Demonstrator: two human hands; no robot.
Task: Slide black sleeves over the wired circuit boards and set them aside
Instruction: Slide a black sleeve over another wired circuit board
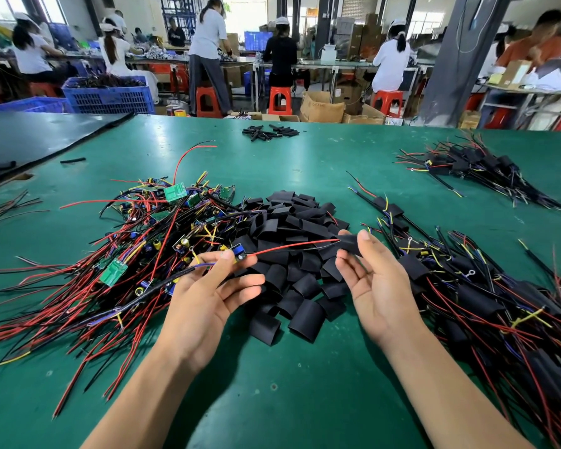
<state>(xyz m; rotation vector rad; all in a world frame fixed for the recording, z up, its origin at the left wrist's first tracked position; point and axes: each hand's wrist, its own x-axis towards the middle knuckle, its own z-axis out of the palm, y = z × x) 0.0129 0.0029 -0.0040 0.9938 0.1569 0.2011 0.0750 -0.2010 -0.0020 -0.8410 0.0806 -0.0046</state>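
Step in hand: threading; left hand [204, 296] pinches a board [238, 252] between thumb and fingers [240, 283], palm up, rest of the fingers loosely spread; right hand [374, 286] pinches one sleeve [350, 243] between thumb and forefinger, other fingers half open; board's red lead [292, 246] and a black one beside it run from the left fingers across to the sleeve mouth at the right fingers, tips at or just inside it, can't tell which.

Supply: loose sleeves pile [292, 254] lies just beyond and between both hands; unsleeved boards heap [143, 244] is left of and beyond the left fingers; done pile [486, 299] is right of the right fingers, on the tabletop [272, 400]; a second done pile [476, 170] sits well beyond, far right.

Next, as I judge it: keep the sleeve mouth open, feed both leads through, then pull the sleeve leftward along the wires until it covers the board; left grip must shift off the board to the far wires so the sleeve can pass; then drop the unit onto the near right pile.

Risk: leads splay and snag the sleeve edge.
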